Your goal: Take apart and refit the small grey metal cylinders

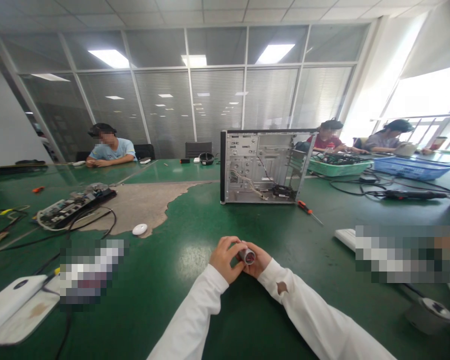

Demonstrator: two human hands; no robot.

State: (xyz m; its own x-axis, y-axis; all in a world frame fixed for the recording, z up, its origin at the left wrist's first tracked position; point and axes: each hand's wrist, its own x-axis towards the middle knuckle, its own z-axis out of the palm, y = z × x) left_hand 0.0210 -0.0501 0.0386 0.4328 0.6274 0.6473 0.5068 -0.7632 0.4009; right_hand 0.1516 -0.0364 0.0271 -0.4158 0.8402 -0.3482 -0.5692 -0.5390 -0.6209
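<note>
- Nearest, our white long sleeves (195, 310) reach in over the green-topped table (135, 300); the one on our right arm has a hole in it.
- Our left hand (226, 258) has its thumb and fingers curled around a small grey hollow cylinder (249, 257), a narrow grip.
- Our right hand (261, 259) closes on the same cylinder from the other side; how its hidden fingers sit we cannot tell.
- The cylinder is held between our two hands above the table, its round end towards us, with something reddish inside.
- To our right, near the table edge, we have a squat grey round object with a pale top (431, 316).
- Beyond our left hand, a white round disc (140, 229) lies beside the torn, greyish-brown bare patch (146, 202) of the tabletop.
- Farther off, an orange-and-black screwdriver (305, 207) lies just beside an upright, open-sided metal computer case (262, 167) with cables inside.
- Behind that, to our right, we see a light-green plastic basket (335, 169) near a blue plastic basket (412, 169).
- Across the table sits a person in a light-blue shirt (114, 150), before a glass partition (217, 95).
</note>
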